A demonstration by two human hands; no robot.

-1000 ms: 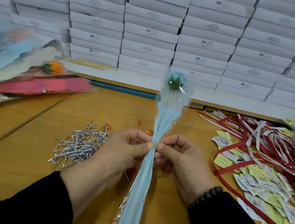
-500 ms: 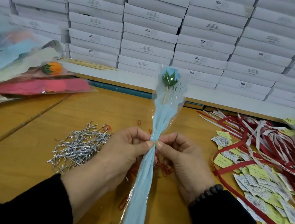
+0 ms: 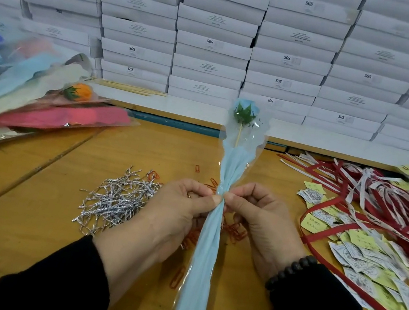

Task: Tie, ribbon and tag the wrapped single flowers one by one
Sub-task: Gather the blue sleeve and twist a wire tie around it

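My left hand point(image 3: 175, 204) and right hand point(image 3: 260, 216) pinch the blue wrapped flower point(image 3: 215, 227) at its gathered neck. Silver twist ties point(image 3: 116, 199) lie just left.

"SGS" stands printed on many stacked white boxes point(image 3: 287, 58); the smaller print beneath is too small to read.

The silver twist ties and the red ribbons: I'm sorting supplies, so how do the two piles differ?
The silver twist ties are short, crinkled metallic pieces heaped left of the left hand; the red ribbons are long flat strips, mixed with white ones, sprawled right of the right hand. The ties form one compact pile; the ribbons spread among paper tags. Both lie loose on the wooden table.
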